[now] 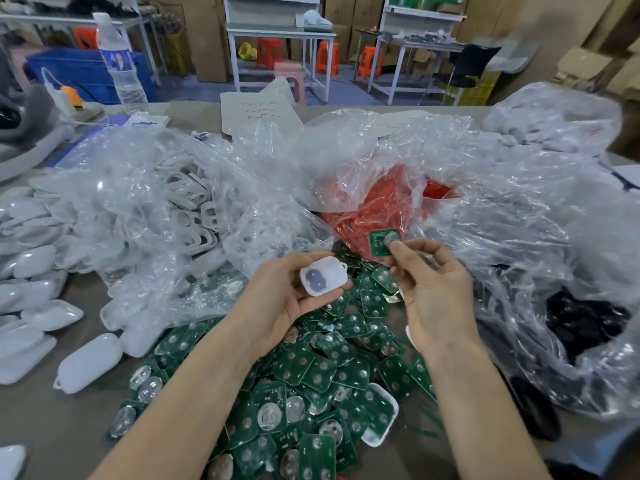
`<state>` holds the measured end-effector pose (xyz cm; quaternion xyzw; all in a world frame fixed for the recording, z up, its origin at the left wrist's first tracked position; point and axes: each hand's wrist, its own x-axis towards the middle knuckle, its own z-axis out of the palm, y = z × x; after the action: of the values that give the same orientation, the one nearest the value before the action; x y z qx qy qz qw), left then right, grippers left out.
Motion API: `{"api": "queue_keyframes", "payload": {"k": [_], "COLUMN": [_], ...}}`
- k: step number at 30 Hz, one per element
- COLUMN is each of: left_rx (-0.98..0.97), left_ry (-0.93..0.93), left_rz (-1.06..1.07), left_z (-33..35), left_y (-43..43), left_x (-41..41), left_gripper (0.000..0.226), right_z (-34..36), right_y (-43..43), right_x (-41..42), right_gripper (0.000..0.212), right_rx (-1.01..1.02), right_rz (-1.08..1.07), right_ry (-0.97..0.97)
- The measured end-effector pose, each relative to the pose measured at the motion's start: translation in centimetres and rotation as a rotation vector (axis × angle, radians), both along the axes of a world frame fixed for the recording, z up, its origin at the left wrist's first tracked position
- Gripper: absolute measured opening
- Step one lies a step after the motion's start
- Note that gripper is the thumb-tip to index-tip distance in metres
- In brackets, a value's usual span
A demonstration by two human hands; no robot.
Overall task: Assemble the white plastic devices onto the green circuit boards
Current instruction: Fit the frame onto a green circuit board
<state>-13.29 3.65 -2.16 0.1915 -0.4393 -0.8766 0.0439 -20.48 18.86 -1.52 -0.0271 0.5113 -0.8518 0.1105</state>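
We saw the left hand (287,299) at the centre of the view, cradling a white plastic shell (323,278). Its fingers (341,288) were curled under the shell and its thumb lay on the near edge. A dark patch showed on the shell's upturned face. The long axis ran roughly from 9 to 3 o'clock, with the small lug end pointing towards the other hand.

The right hand (433,292) pinched a single green circuit board (383,242) between thumb and forefinger. It held the board upright by its lower corner, above the shell's level, and the two parts were near but not touching.

The relation that mattered was this: the board lay at about 2 o'clock from the shell, and the right hand was the one carrying it. We judged that the board would have to come down towards 8 o'clock and tip flat. Its longer side would then need to line up with the shell's axis before it could seat.

Beneath both wrists, at 6 o'clock, a pile of loose green boards (311,375) covered the bench (52,427). A clear bag of white frames (173,202) sat at 10 o'clock, and a bag of red parts (374,209) at 12.
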Motion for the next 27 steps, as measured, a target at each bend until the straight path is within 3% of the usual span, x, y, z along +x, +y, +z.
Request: {"api": "queue_keyframes", "payload": {"k": [5,13,20,27], "left_rx": [0.023,-0.008,-0.062,-0.121], "left_ry": [0.002,-0.004,0.037,0.018], "left_rz": [0.003,-0.019,0.046,0.057], "left_z": [0.0,0.0,-0.2,-0.5], "left_y": [-0.1,-0.1,0.1,1.2], "left_x": [0.0,0.0,-0.2,-0.5], "left_gripper": [0.027,0.029,0.019,0.019], "right_z": [-0.1,-0.2,-0.3,-0.5], "right_y": [-0.3,-1.6,-1.1,-1.1], "right_x": [0.1,1.6,1.6,2.2], "right_gripper": [0.015,0.020,0.016,0.012], "right_rx": [0.049,0.356,0.110,0.112], "right_rz": [-0.001,0.116,0.078,0.182], "right_ry": [0.023,0.230,-0.035,-0.035]}}
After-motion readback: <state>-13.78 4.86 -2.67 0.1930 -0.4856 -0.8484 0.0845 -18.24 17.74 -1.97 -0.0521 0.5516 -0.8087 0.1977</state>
